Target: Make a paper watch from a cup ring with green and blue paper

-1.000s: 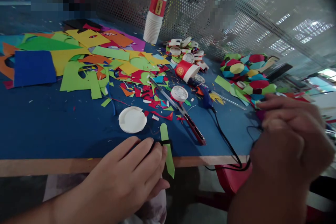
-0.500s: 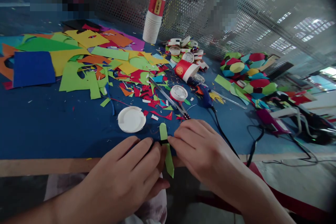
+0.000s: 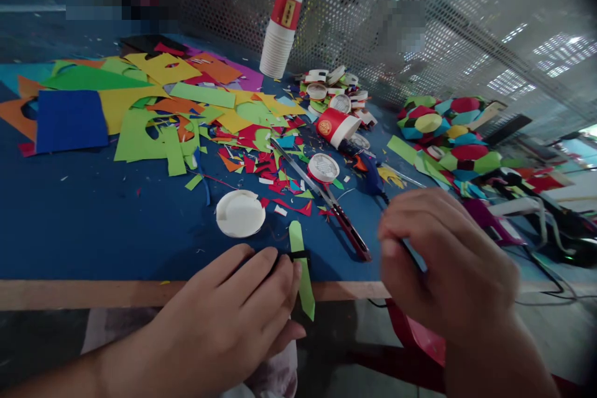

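Note:
My left hand (image 3: 242, 305) is closed on a light green paper strip (image 3: 295, 236) at the table's front edge. The strip has a rounded upper end and a pointed lower end. A narrow black strip (image 3: 299, 255) lies across it, partly covered by my fingers. My right hand (image 3: 443, 261) is raised to the right, fingers curled, over a black cord; its fingertips are slightly blurred and anything between them is hidden. Beyond it lies a blue glue gun (image 3: 370, 173). Between my hands rests a long thin tool with a dark red handle (image 3: 349, 233).
A white paper disc (image 3: 240, 214) lies left of the strip. Coloured paper sheets (image 3: 72, 121) and scraps cover the back left. A paper cup stack (image 3: 281, 31), a tipped red cup (image 3: 336, 127) and cut cup pieces stand behind. Coloured paper balls (image 3: 470, 160) sit at the right.
My right hand has left the strips and moved right, toward the cord. The long tool's handle is now uncovered. My left hand keeps the green strip, and the view has shifted slightly.

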### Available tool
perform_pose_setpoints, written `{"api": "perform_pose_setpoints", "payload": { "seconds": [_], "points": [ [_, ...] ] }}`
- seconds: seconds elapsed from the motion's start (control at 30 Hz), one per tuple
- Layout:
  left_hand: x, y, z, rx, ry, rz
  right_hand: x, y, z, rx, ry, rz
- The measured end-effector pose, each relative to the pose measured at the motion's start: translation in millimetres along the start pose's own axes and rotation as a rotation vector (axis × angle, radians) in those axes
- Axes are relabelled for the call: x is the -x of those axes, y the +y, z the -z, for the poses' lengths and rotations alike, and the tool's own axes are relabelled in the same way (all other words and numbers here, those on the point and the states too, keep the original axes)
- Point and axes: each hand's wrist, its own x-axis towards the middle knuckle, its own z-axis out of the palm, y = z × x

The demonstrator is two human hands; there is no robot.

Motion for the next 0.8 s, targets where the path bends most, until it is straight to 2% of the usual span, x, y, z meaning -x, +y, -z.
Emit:
{"api": "perform_pose_setpoints", "payload": {
  "seconds": [0.03,0.13,0.3,0.37,0.53,0.67,0.73,0.8],
  "points": [
    [0.3,-0.2,0.1,-0.003,-0.006,-0.002,1.9,-1.5,2.6,-0.068,0.006,-0.04],
    [0.1,-0.3,0.0,-0.004,-0.014,-0.018,6.2,-10.5,0.2,-0.146,-0.091,-0.092],
    [0.3,1.7,-0.6,0.015,0.006,-0.007,7.1,-18.2,-20.0,-0.101,-0.335,-0.021],
    [0.8,2.1,-0.2,0.018,0.016,-0.003,5.3,-19.6,-24.7,-0.086,-0.369,0.028],
    [-1.5,0.5,-0.4,0.026,0.025,-0.001,-6.6,-31.9,-29.2,0.089,-0.338,0.202],
    [-3.4,-0.1,-0.9,0.015,0.037,-0.009,-11.7,-31.1,-29.2,0.17,-0.321,0.252],
    [-3.5,0.1,-0.6,0.012,0.028,-0.011,-4.7,-21.3,-21.1,0.178,-0.264,0.209],
    [-3.5,0.2,-0.2,0.008,0.006,-0.011,10.4,-9.3,-6.1,0.174,-0.143,0.062]
  ]
}}
